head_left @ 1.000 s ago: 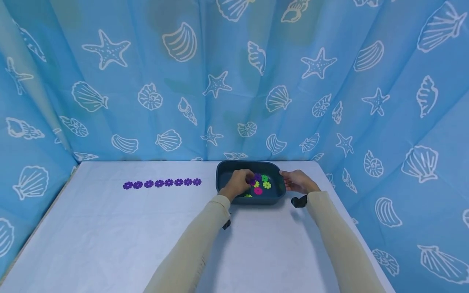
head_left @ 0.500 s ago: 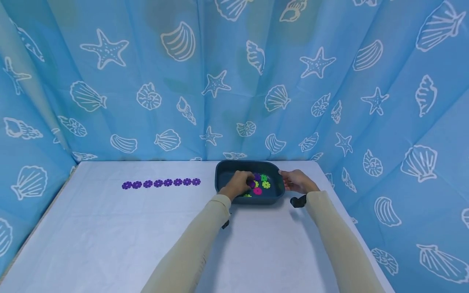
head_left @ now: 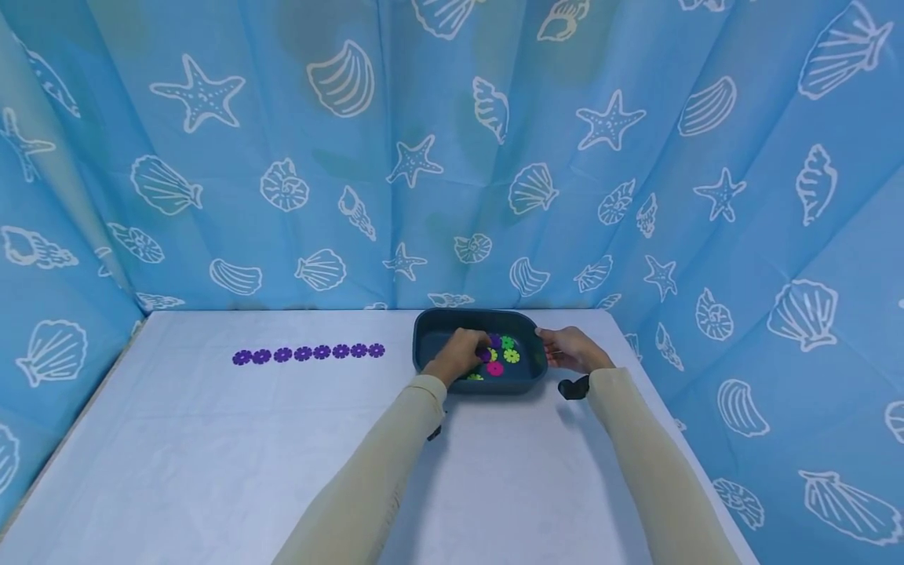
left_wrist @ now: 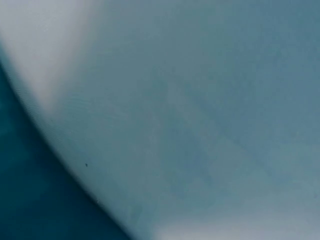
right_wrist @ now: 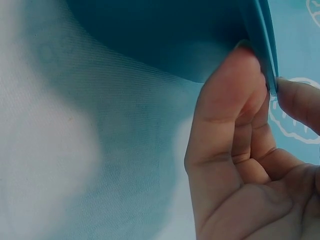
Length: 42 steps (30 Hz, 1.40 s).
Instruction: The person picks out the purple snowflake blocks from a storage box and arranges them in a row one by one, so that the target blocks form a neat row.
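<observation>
A dark blue-green tray (head_left: 497, 386) stands near the back of the table in the head view. My left hand (head_left: 457, 355) reaches into it, fingers curled at a purple flower-shaped disc (head_left: 483, 355) that it appears to pinch. Beside the fingertips lie another purple disc (head_left: 495, 342), a green one (head_left: 507, 343), a pink one (head_left: 495, 368) and several yellow-green ones (head_left: 512, 356). My right hand (head_left: 572, 349) grips the tray's right rim; in the right wrist view thumb and fingers pinch the rim (right_wrist: 269, 55). The left wrist view shows no hand, just blurred cloth and a dark edge.
Left of the tray, several purple flower-shaped discs (head_left: 302, 354) lie in a row. A white cloth (head_left: 212, 471) covers the table. Blue curtains (head_left: 438, 118) with shell and starfish prints hang behind and on both sides.
The whole scene shifts a few pixels left as the head view moves slightly. Both hands, the tray and the row of discs otherwise stay nearly still.
</observation>
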Available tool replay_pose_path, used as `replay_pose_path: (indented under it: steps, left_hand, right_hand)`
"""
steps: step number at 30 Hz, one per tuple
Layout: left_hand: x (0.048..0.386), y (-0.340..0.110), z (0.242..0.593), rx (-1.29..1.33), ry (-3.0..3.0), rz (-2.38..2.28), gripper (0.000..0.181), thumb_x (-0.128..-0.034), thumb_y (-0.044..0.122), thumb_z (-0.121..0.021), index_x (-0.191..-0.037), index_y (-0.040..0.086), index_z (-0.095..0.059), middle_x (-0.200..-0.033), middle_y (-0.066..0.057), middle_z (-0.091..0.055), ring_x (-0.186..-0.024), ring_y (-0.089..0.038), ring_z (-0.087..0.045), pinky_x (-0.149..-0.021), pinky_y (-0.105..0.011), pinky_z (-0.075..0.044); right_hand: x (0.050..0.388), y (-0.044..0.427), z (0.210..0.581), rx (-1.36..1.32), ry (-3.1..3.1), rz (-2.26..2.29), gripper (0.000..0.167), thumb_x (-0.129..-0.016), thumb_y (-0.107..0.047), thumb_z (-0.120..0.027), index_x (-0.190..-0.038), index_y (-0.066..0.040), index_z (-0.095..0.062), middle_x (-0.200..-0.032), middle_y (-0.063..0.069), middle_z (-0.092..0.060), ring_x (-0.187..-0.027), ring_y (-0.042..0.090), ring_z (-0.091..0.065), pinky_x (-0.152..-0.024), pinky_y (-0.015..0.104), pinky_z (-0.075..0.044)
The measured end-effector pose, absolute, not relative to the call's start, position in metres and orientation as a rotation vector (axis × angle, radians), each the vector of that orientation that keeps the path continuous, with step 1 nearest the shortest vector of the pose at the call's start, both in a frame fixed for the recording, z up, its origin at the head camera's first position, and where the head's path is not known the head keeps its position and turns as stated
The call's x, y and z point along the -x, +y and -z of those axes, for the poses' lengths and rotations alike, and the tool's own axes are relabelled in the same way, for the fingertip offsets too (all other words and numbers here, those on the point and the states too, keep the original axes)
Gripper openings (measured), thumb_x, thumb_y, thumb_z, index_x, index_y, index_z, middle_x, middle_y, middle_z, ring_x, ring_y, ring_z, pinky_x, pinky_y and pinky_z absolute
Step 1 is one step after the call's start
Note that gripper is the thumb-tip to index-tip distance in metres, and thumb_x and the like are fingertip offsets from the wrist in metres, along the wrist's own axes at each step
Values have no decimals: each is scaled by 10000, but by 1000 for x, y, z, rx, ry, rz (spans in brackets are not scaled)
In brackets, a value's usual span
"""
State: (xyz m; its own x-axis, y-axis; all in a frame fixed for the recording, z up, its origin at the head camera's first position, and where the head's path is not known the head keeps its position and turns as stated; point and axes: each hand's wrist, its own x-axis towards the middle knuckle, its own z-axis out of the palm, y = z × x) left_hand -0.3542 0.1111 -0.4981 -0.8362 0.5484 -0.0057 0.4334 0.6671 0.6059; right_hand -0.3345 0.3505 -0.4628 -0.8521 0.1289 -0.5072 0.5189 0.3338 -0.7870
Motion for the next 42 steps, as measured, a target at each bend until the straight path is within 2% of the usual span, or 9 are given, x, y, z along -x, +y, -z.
replay_pose_path:
  steps: [13, 23, 30, 42]
  left_hand:
    - [355, 107, 494, -791, 2707, -1065, 359, -913, 42, -667, -1269, 88, -642, -1243, -55, -643, -1153, -175, -574, -1019, -342, -456]
    - [358, 93, 469, -884, 2726, -1175, 351, -910, 74, -684, -1259, 79, -641, -1236, -54, -644, -1131, -162, -593, -990, -290, -472]
    - [359, 68, 452, -927, 2759, -1209, 372, -904, 70, -690, -1272, 59, -633, -1260, -67, -635, -1151, -189, -596, -990, -307, -475]
    - [360, 21, 447, -846, 2816, -1261, 367, -900, 45, -685, -1263, 37, -633, -1260, -103, -633, -1150, -232, -604, -986, -340, -481]
  right_hand:
    - [336, 351, 462, -583, 2241, 1536, 428, -1010, -348, -523, -1208, 32, -534, -971, 119, -559, -776, 196, -567, -700, 251, -554]
    - [339, 351, 463, -577, 2257, 1516, 438, -1007, -349, -528, -1201, 43, -533, -959, 107, -563, -760, 172, -572, -688, 255, -561]
    - [340, 352, 464, -557, 2288, 1488, 466, -1012, -336, -520, -1261, 57, -494, -1035, 133, -547, -804, 184, -578, -712, 267, -565]
    - [343, 351, 462, -558, 2325, 1463, 510, -1002, -368, -533, -1283, 56, -490, -1063, 129, -541, -827, 183, -578, -716, 253, -559]
